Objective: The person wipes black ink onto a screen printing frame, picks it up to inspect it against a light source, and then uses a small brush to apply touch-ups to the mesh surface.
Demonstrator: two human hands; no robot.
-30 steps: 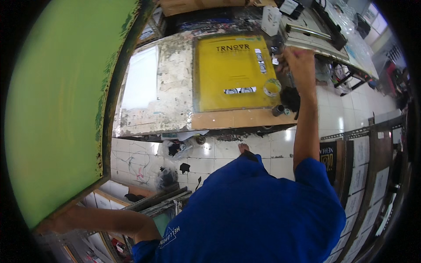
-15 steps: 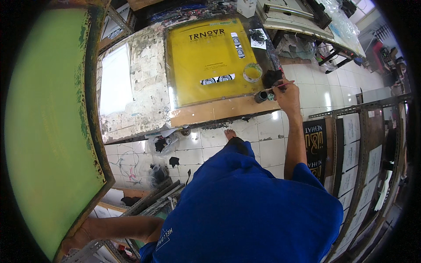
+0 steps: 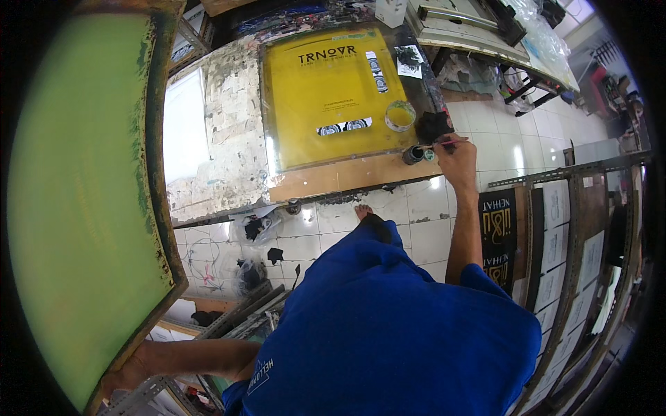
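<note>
At far left, raised and tilted, nearer than the surface, a broad green mesh screen point(image 3: 83, 187): taut, smooth sheet in a dark, straight-sided frame point(image 3: 166, 229) crusted with old paint. Judging by the span, likely more awkward than heavy, stiff along the rim yet easily dented or torn across the mesh; best taken by the frame, away from the sheet. At its lower corner, the left hand point(image 3: 125, 375), closed around the frame edge, with fingertips partly out of sight. Next, on the worn, flaking, paint-spotted surface point(image 3: 239, 132), a thin white sheet point(image 3: 185, 128), lying flat. Right of that, a glossy yellow panel point(image 3: 326, 84) with dark lettering, bearing two patterned paper strips point(image 3: 345, 127) and, at the right edge, a ring-shaped roll point(image 3: 400, 116). Past the lower right corner, a dark, cylindrical jar point(image 3: 413, 155) with a small greenish pot point(image 3: 429, 155) just beside, and near both a soft, crumpled black cloth point(image 3: 433, 126). Furthest right, the right hand point(image 3: 456, 159), pinched nearly closed on a thin reddish stick point(image 3: 452, 142), pointing left toward the jar. Probably light, rigid and easily rolled between fingers; best pinched along the shaft. Cannot tell, at this size, about any contact between tip and jar mouth.
</note>
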